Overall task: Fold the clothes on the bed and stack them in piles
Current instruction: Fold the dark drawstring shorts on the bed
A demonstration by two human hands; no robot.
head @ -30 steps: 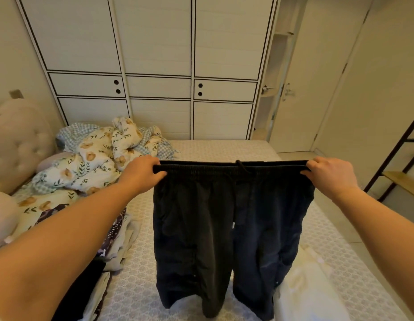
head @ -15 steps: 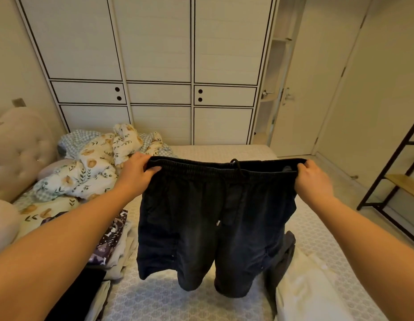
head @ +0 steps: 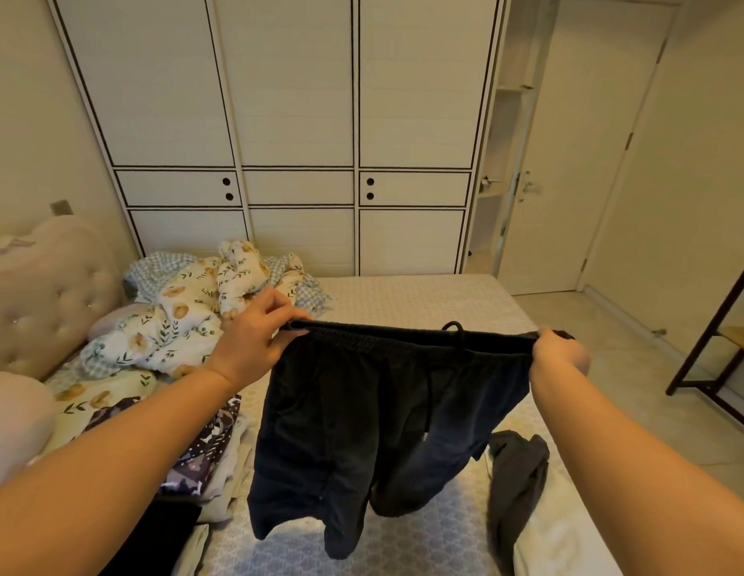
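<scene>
Black drawstring shorts (head: 362, 430) hang in the air over the bed (head: 424, 301), held by the waistband. My left hand (head: 253, 334) pinches the waistband's left end between thumb and fingers. My right hand (head: 559, 351) grips its right end. The legs dangle just above the mattress. At the lower left lies a heap of clothes (head: 212, 455) with a dark patterned piece on top. A grey garment (head: 515, 476) and a white one (head: 561, 542) lie at the lower right.
A floral duvet (head: 187, 322) is bunched at the bed's far left, beside a tufted headboard (head: 50, 293) and pillows. White wardrobe doors (head: 299, 139) stand behind the bed. A closed door (head: 569, 180) and a dark metal shelf (head: 719, 347) are to the right.
The shorts have dropped lower and swung away from me, their legs lifting toward the mattress. Both hands moved down and forward with the waistband. The grey garment has come into view.
</scene>
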